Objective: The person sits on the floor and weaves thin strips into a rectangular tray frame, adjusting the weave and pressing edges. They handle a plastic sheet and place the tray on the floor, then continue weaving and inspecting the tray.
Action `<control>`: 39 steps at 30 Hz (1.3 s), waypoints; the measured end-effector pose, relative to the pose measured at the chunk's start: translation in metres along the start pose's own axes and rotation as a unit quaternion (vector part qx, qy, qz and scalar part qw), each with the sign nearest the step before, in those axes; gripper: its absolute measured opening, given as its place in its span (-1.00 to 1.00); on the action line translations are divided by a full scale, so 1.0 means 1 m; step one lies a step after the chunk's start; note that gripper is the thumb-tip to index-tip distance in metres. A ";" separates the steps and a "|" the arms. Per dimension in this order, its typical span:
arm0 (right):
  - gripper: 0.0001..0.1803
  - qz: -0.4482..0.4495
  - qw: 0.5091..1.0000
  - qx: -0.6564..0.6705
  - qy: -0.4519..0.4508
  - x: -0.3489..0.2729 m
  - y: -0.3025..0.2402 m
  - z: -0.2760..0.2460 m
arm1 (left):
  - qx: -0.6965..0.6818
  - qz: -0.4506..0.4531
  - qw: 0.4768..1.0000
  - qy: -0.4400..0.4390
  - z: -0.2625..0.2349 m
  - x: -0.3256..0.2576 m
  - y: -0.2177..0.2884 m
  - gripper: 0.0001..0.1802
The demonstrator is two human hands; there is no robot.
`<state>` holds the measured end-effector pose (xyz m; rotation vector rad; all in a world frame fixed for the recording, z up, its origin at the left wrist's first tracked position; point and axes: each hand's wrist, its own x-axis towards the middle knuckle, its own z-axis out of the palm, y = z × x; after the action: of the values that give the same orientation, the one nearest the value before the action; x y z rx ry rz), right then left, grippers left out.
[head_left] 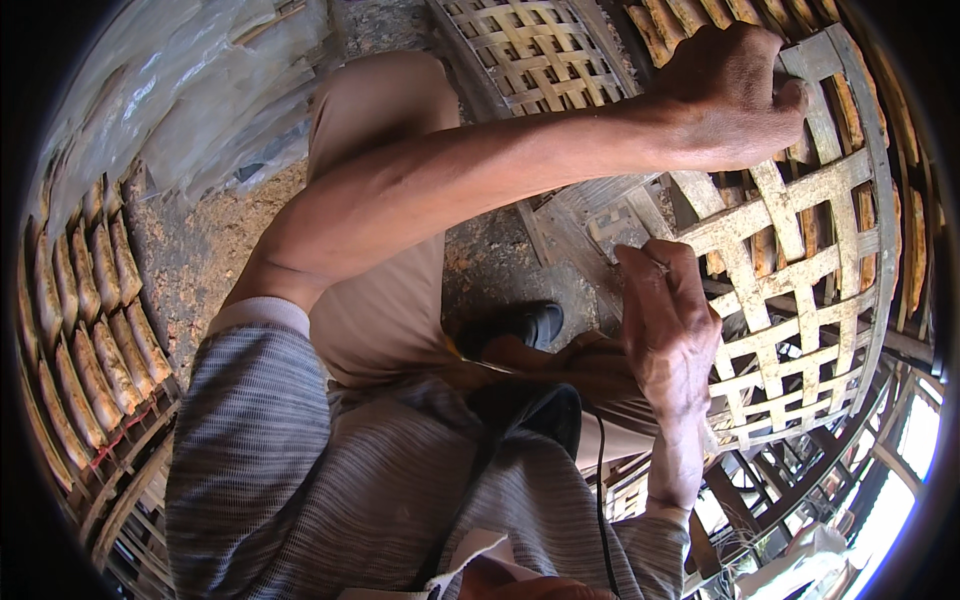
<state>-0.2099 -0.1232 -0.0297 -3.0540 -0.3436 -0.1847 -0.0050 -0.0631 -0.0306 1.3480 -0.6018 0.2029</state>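
The right hand (672,325) sits nearest, its fingers curled and pinched together against the lower left part of a woven bamboo tray (800,270); whether something thin is caught between the fingertips cannot be told, though they press on the weave where a slat crosses. A dark cord (601,470) runs down along the right forearm toward the grey striped shirt (300,460). Just left of that hand, below the tray's edge, a dark shoe (530,322) rests on the rough, sawdust-strewn ground (200,250), with a tan trouser leg (385,240) stretching away beside it.

Farther out, the left arm crosses over the right one, and the left hand (735,95) is closed tight in a fist round the top rim of the same tray, gripping one of its broad pale strips. The tray stands tilted between the two hands, its open lattice showing brown slabs behind it.

Beyond the left hand lies a second woven basket (530,50), flat on the ground. Well off to the left of both hands, rows of brown flat slabs (90,330) stand on a rack, with crumpled clear plastic sheeting (180,90) above them.
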 end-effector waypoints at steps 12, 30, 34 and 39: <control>-0.61 0.002 0.993 0.097 0.073 0.005 0.011 0.002 | -0.009 -0.023 0.999 -0.025 -0.007 -0.002 0.011 -0.58; -0.68 -0.010 0.990 0.122 0.072 -0.002 0.015 0.019 | -0.051 -0.009 0.998 -0.032 0.000 -0.006 0.010 -0.43; -0.72 -0.055 0.979 0.090 0.174 0.004 0.019 0.025 | -0.193 -0.026 0.976 -0.100 -0.006 -0.018 0.020 -0.37; -0.63 -0.024 0.991 0.066 0.114 0.001 0.026 -0.004 | -0.147 -0.077 0.980 -0.113 0.011 0.000 0.006 -0.33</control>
<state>-0.2038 -0.1487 -0.0267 -2.8570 -0.3970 -0.4888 -0.0105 -0.0719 -0.0246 1.1302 -0.6840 -0.1626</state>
